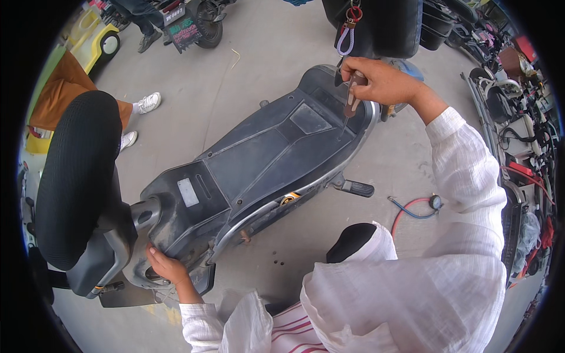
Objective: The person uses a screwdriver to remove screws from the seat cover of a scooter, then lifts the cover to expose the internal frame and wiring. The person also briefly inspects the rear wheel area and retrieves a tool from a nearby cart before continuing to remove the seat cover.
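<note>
A scooter's dark grey footboard [249, 164] stretches diagonally below me, with screw holes in its panel. My right hand [379, 82] grips a brown-handled screwdriver [353, 97], its thin shaft angled down to the far part of the footboard. A keyring with a looped lilac strap [346, 36] hangs just above that hand. At the lower left, my left hand [167, 266] grips the scooter's body [141, 235] below the black seat [76, 176], its fingertips partly hidden against the plastic.
A person in brown trousers [76, 94] stands at the left beside a yellow vehicle [94, 38]. Another person's legs [141, 20] and a parked bike [200, 26] are behind. A hose with a gauge [434, 201] lies at the right, near piled parts [518, 129].
</note>
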Available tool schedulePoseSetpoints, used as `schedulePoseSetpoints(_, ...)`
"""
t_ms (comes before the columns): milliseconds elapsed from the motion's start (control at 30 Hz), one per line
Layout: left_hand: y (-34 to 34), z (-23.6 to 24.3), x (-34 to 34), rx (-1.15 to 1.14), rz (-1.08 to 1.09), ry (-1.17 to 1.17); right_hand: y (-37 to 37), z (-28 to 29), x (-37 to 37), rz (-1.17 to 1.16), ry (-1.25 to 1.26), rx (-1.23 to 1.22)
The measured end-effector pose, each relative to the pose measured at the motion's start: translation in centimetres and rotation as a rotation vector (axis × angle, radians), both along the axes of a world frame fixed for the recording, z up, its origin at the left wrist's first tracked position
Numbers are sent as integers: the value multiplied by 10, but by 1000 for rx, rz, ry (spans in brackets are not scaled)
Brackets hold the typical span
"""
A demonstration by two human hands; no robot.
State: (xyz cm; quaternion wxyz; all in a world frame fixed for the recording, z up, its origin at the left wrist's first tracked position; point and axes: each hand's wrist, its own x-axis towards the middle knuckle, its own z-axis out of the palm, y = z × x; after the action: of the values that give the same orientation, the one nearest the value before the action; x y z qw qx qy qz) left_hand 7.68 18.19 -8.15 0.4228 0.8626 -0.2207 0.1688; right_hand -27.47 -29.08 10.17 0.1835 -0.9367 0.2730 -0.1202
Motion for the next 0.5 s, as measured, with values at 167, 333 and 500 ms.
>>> schedulePoseSetpoints(167,2,-1,1,0,-9,11,5,12,11,-248,394,-95)
schedulePoseSetpoints(333,-1,3,-2,-21,-1,21,-2,-3,1,57,10,-58)
schedulePoseSetpoints(500,-2,2,-2,-22,0,19,-2,7,6,-68,216,8)
